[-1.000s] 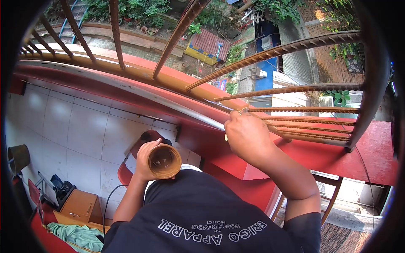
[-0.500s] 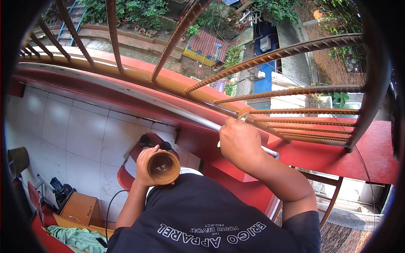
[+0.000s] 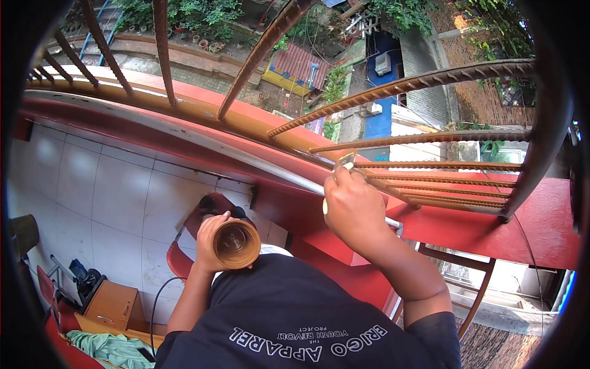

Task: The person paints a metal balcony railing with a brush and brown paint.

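Both full: left hand (image 3: 208,245) grips brown cup (image 3: 237,244), right hand (image 3: 353,206) a brush (image 3: 345,162) among rusty bars (image 3: 393,86).

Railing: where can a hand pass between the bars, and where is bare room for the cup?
Widest gaps lie between the bars upper left, above the cup in the left hand. Beside the right hand and brush the bars bunch tightly. Bare: the red ledge right of that hand, and the white tiles below.

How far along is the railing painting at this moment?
Done: the curved bottom rail looks coated orange-brown. In hand: the right hand holds a small brush to a ribbed metal bar; the left hand holds a round brown paint cup. Left: upper bars look darker, possibly uncoated.
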